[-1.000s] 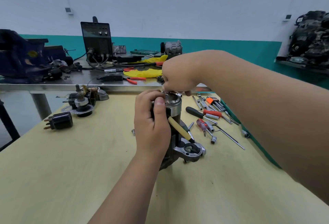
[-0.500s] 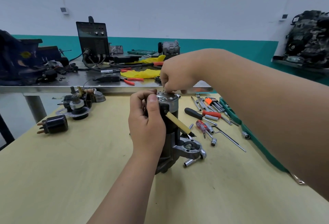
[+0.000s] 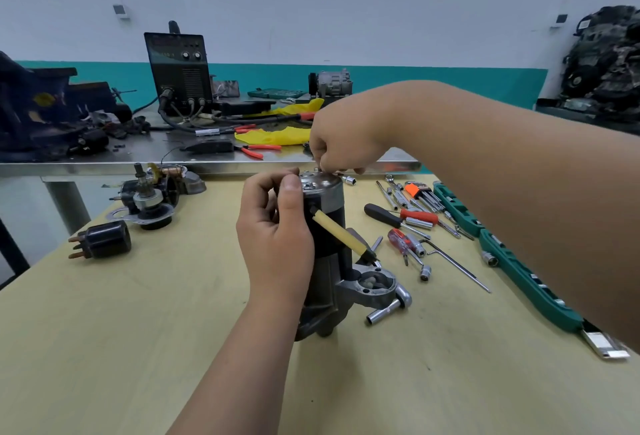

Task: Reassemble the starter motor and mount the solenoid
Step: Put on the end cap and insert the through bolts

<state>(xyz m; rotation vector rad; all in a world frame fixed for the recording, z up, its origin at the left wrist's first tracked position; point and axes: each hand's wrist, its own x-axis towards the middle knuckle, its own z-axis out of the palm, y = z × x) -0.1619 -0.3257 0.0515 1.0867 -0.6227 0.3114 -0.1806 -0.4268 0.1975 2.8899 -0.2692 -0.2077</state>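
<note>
Currently, one starter motor (image 3: 325, 275) stands upright on the tabletop (image 3: 138, 330). The left hand (image 3: 273, 227) grips its body, and the right hand (image 3: 341, 138) pinches a small fastener (image 3: 319, 169) at the end cap (image 3: 323, 185). Housing reassembly appears nearly complete. One solenoid (image 3: 102, 239) lies well apart to the left, not yet mounted.

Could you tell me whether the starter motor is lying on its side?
No, the starter motor stands upright on the table, held by the left hand.

Mechanical repair workshop. Welding machine (image 3: 178, 71), bench vise (image 3: 31, 109), red-handled pliers (image 3: 258, 150) on steel workbench (image 3: 138, 161); screwdrivers (image 3: 382, 213), hex keys (image 3: 420, 192), green socket tray (image 3: 519, 272) spread on wooden table (image 3: 138, 330); engine (image 3: 606, 60) on side shelf (image 3: 585, 112).
</note>
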